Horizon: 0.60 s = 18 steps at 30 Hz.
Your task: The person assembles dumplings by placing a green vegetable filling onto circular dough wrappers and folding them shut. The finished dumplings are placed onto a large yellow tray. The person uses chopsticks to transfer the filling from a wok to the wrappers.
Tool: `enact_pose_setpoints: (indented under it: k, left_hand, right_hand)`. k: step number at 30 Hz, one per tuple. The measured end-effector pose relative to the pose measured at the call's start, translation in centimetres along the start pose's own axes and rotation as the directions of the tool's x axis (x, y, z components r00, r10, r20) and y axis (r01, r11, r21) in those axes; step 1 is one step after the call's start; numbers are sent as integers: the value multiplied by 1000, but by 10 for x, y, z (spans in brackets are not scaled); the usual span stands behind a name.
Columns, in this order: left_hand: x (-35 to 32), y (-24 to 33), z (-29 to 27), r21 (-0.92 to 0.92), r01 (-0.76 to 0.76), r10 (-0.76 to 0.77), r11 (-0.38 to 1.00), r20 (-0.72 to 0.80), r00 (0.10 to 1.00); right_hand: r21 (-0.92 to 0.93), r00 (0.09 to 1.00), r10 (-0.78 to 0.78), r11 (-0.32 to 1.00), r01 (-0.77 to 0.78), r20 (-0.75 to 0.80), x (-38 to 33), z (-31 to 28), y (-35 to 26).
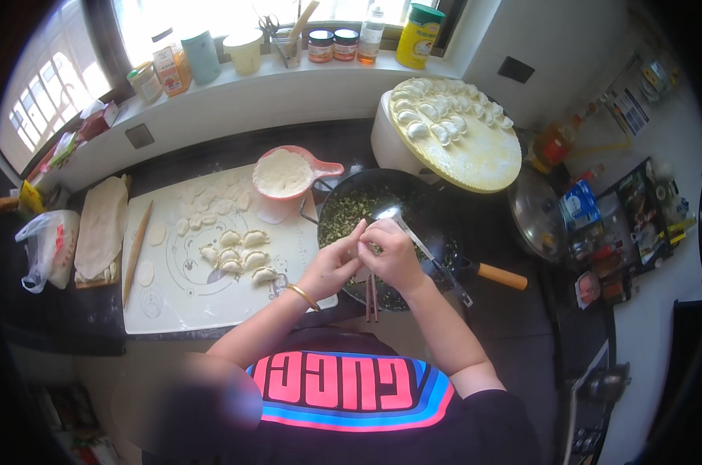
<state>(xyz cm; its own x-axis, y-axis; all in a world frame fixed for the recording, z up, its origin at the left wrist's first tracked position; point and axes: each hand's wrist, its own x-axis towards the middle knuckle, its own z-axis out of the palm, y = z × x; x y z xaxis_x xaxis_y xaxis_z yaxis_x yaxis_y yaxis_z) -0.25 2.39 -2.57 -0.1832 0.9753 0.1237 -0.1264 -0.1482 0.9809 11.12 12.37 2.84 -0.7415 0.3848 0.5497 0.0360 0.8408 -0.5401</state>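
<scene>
Both my hands meet over a dark wok (448, 182), fingertips pressed together in a pinch. My left hand (331, 263), with a gold bangle on its wrist, and my right hand (392, 252) are closed around a small dumpling, mostly hidden by the fingers. Chopped green filling (343, 213) lies in the wok, and a metal spoon (389, 213) rests in it. A pair of chopsticks (372, 298) sticks out just below my hands. Left of the wok, several finished dumplings (242, 256) sit on a pale mat (188, 306), with flat round wrappers (211, 205) behind them.
A red-handled container of flour (285, 172) stands at the mat's far right corner. A rolling pin (137, 252) lies along the mat's left edge. Behind the wok, a round tray (486, 159) bears many dumplings. The wok's wooden handle (502, 276) points right. Jars (320, 46) line the sill.
</scene>
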Motion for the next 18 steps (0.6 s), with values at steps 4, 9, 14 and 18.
enact_pose_setpoints:
  k: [4,9,14,18]
  left_hand:
    - [-1,6,2,-124,1,-10,992,-74,997]
    - [-2,1,0,-67,32,-33,997,-8,999]
    - [-1,-5,-2,-118,42,-41,992,15,999]
    - [-2,2,-5,-86,57,-56,995,20,998]
  right_hand:
    - [76,995,100,992,-98,-25,-1,-3,1]
    - [106,976,205,971,-212,73,-2,-2,2]
    - [136,989,132,983,-123,-62,-7,6,4]
    - [190,950,306,931,-312,63,-10,-7,7]
